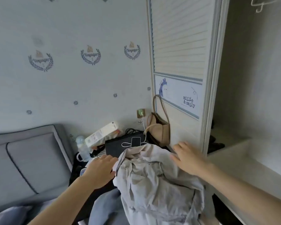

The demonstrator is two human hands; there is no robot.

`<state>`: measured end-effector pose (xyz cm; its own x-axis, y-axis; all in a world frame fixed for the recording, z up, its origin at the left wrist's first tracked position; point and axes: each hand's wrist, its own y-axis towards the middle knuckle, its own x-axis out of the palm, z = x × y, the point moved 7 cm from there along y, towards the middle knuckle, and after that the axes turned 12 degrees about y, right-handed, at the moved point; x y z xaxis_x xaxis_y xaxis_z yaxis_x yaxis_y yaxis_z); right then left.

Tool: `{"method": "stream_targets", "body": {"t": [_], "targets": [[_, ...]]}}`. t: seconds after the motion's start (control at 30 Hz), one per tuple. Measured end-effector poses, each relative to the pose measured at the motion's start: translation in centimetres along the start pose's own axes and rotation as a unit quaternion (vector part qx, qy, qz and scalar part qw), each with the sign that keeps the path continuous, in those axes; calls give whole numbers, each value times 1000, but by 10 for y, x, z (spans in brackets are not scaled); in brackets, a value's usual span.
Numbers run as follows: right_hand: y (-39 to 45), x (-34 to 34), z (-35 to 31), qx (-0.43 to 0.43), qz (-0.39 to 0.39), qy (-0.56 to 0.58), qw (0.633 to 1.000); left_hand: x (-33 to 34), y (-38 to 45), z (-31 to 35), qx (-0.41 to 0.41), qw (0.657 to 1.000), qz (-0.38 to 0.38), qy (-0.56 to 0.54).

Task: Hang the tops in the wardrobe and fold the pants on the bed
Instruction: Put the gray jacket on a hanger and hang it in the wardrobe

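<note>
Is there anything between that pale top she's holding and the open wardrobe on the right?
Nothing visible blocks it. The pale top hangs between the left hand and right hand, and the wardrobe opening stands open just past the sliding door. A hanger shows at the top.
</note>
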<state>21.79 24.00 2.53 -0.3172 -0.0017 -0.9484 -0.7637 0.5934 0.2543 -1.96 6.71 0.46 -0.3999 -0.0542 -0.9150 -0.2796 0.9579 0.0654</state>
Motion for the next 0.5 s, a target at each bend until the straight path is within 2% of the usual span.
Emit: {"method": "stream_targets", "body": {"t": [0.03, 0.13, 0.2, 0.27, 0.37, 0.5], "targets": [[6, 10, 14, 23, -29, 18, 999, 7, 13, 7, -13, 999, -31, -23], [19, 39, 37, 53, -116, 65, 990, 11, 41, 23, -69, 993, -52, -82], [26, 55, 40, 53, -150, 84, 984, 16, 56, 40, -70, 989, -66, -111], [33, 66, 41, 29, -143, 123, 982, 29, 71, 55, -65, 984, -95, -135], [40, 67, 43, 41, -101, 200, 974, 49, 82, 68, -65, 983, -119, -122], [55, 31, 47, 103, -17, 387, 916, 58, 87, 70, -80, 983, -109, -125]]}}
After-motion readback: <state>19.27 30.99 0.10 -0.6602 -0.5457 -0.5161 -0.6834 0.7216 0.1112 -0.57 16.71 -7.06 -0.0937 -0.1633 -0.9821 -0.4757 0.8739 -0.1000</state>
